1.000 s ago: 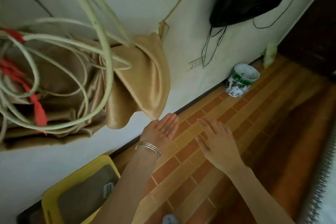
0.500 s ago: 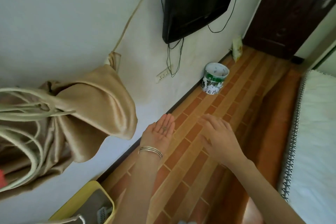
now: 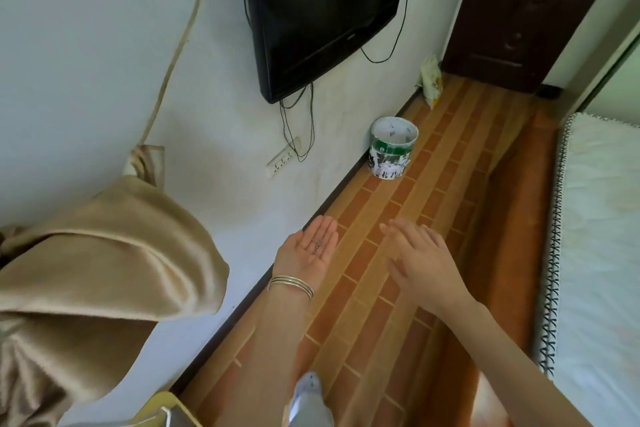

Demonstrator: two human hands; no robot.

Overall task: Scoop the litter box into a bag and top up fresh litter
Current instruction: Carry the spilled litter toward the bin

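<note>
Head view: both hands are empty. The left hand (image 3: pixel 309 247) lies flat, palm up with dark specks on it; the right hand (image 3: pixel 420 258) is spread, palm down. Only a yellow corner of the litter box (image 3: pixel 162 410) shows at the floor's bottom edge. No bag or scoop is visible, so progress can't be judged. Since earlier, the view has swung right and the box has nearly left the frame.

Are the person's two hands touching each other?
Apart. The head view shows brick-patterned floor between the palm-up left hand and the right hand.
</note>
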